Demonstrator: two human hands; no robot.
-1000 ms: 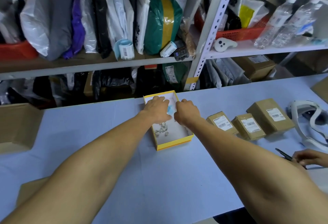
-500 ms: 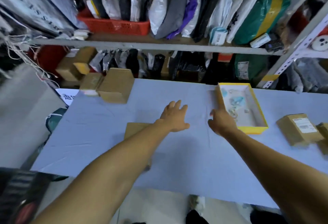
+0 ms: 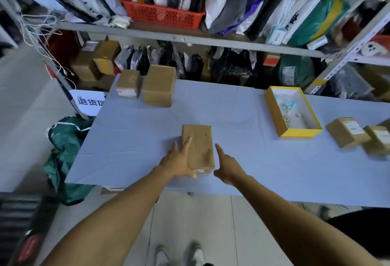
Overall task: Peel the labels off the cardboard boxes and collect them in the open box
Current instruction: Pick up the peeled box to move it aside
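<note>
On the blue table (image 3: 130, 139), both open hands flank a cardboard box (image 3: 198, 145), left hand (image 3: 179, 160) touching, right hand (image 3: 229, 165) beside

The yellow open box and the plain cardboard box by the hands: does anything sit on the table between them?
No. In the head view, only bare blue table lies between the cardboard box and the yellow open box.
</note>
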